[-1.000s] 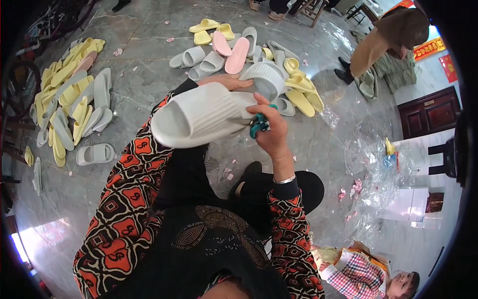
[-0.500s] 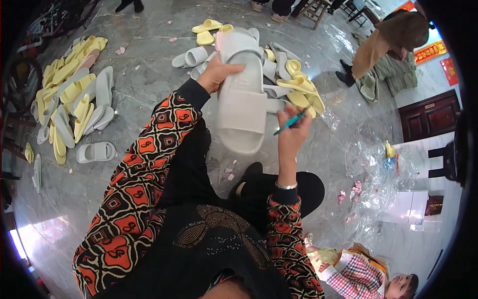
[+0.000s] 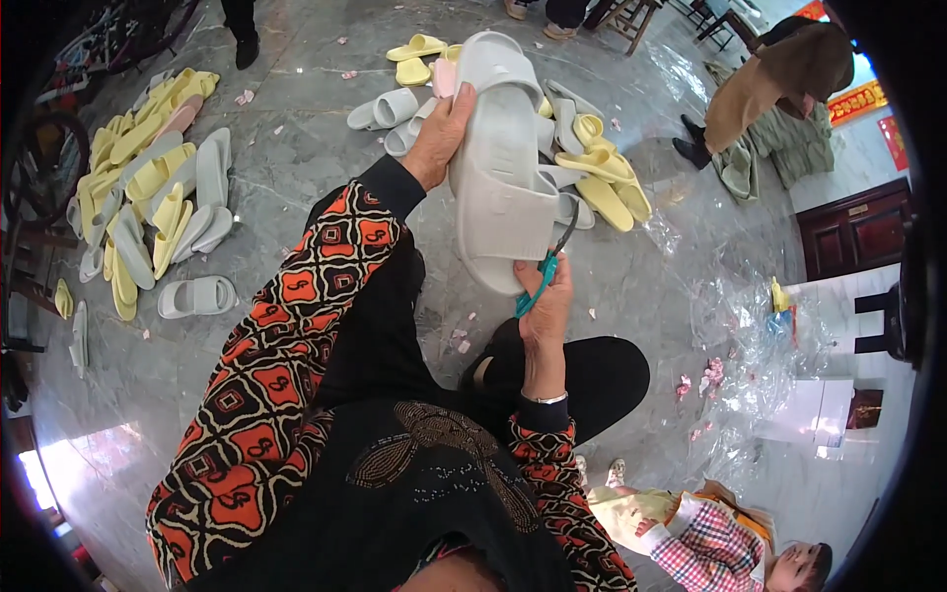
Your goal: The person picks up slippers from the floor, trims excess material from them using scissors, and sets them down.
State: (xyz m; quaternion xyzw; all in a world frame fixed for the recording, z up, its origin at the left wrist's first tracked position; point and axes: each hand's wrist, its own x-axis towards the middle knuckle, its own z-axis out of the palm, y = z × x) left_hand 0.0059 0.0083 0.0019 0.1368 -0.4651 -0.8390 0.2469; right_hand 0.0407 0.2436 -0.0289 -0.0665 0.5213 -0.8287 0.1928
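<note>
Floor (image 3: 296,178): grey marble, strewn with small trimmings; judged well under way.
Left pile (image 3: 148,197): yellow and grey slippers laid together, likely finished.
Far pile (image 3: 592,168): mixed slippers beyond the hands, likely waiting.
Grey slipper (image 3: 503,168): held up, sole toward the camera.
Left hand (image 3: 441,133): clasps its upper edge.
Right hand (image 3: 546,296): closed round teal-handled scissors (image 3: 541,271) at its heel.
</note>
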